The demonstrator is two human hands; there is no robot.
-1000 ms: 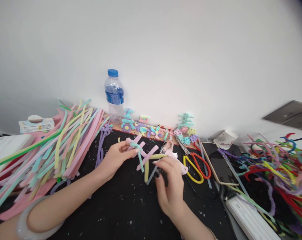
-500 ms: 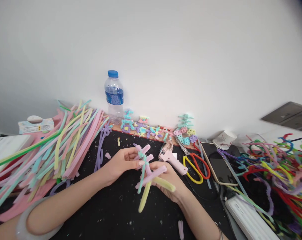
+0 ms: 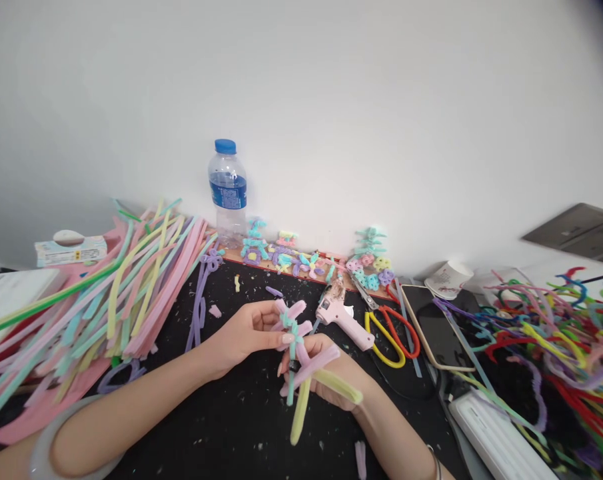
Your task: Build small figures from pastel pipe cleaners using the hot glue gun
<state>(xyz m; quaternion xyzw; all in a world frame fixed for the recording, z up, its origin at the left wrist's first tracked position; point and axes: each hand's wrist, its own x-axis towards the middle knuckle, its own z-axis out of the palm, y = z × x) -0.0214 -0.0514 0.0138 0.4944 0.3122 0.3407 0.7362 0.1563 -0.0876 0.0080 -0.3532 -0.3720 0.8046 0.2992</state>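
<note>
Pastel fuzzy stems (image 3: 317,363), joined crosswise, sit above the black surface (image 3: 231,427), short of its far edge; left hand (image 3: 238,337) pinches them tightly, right hand (image 3: 338,383) curls half-closed underneath, seemingly mid-wrap; further bending calls for a steady left pinch.

The left forearm (image 3: 146,407) slants in from the lower left, a pale bangle (image 3: 56,433) around it, and the left hand (image 3: 254,339) pinches with thumb and fingers, thumb uppermost. The right forearm (image 3: 401,437) rises from the lower right, a thin bracelet (image 3: 435,460) at its lower part. The right hand (image 3: 326,373) sits close beside the left, fingers curled, fingertips (image 3: 281,369) pointing left.
</note>
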